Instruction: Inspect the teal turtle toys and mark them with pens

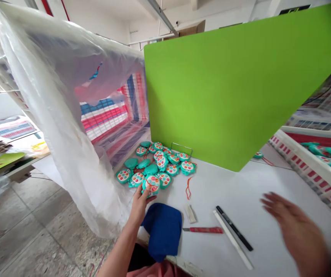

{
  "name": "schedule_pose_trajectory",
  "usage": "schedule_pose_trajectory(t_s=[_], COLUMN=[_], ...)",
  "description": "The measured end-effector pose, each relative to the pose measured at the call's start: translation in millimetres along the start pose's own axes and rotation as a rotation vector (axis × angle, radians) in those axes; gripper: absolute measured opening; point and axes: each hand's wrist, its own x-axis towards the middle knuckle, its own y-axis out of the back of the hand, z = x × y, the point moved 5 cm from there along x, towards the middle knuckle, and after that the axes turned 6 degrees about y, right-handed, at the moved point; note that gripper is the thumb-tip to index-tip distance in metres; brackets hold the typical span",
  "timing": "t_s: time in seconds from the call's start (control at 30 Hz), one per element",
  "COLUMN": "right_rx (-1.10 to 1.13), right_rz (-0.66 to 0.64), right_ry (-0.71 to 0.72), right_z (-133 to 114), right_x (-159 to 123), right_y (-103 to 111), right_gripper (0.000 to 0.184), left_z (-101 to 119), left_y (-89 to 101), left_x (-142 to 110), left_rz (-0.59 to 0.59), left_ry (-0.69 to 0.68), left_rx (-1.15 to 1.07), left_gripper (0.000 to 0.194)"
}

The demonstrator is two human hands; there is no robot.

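My left hand (pixel 140 203) reaches forward and its fingers close around a teal turtle-shaped toy (pixel 151 184) with red and white buttons, at the near edge of a pile of several such toys (pixel 162 163) on the white table (pixel 240 192). My right hand (pixel 292 227) hovers over the table at the right, blurred by motion, fingers stretched out and holding nothing. A red cord (pixel 188 188) lies by the pile.
A green divider board (pixel 234 84) stands behind the toys. A large clear plastic bag (pixel 67 115) hangs at the left. A blue cloth (pixel 162 229), a red utility knife (pixel 204 230), a small white piece (pixel 190 212), a black pen (pixel 234 232) and a white stick (pixel 233 240) lie near the front edge. A tray of teal toys (pixel 327 154) sits at right.
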Motion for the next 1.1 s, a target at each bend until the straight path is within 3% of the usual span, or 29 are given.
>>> schedule_pose_trajectory(t_s=[0.1, 0.2, 0.33, 0.4, 0.47, 0.53, 0.63, 0.77, 0.87, 1.1], right_rx=[0.036, 0.101, 0.219, 0.302, 0.402, 0.495, 0.554, 0.576, 0.580, 0.599], right_rz=[-0.310, -0.593, -0.781, -0.815, -0.792, -0.751, -0.701, -0.676, -0.674, -0.705], right_ry=[-0.099, -0.091, -0.166, -0.283, -0.398, -0.449, -0.417, -0.384, -0.380, -0.359], right_z=[5, -7, -19, -14, -5, 2, 7, 6, 10, 8], right_x=[-31, -68, -101, -111, -118, -123, -127, -132, -136, -141], right_y=[-74, -142, -187, -193, -194, -193, -191, -191, -192, -197], right_gripper=[0.051, 0.050, 0.049, 0.043, 0.039, 0.040, 0.050, 0.060, 0.057, 0.055], left_z=[6, 10, 9, 6, 3, 1, 2, 7, 7, 6], left_y=[-17.0, -36.5, -50.1, -48.9, -46.0, -46.6, -55.2, -65.9, -68.6, -61.4], left_x=[-18, -37, -47, -46, -46, -49, -59, -68, -69, -66], left_rz=[-0.139, -0.315, -0.402, -0.324, -0.230, -0.208, -0.303, -0.430, -0.473, -0.424], left_ry=[0.151, 0.299, 0.294, 0.275, 0.271, 0.278, 0.254, 0.122, 0.100, 0.073], left_rx=[-0.239, -0.370, -0.142, -0.115, -0.209, -0.329, -0.410, -0.415, -0.343, -0.179], left_gripper=[0.046, 0.045, 0.054, 0.058, 0.059, 0.059, 0.062, 0.089, 0.104, 0.079])
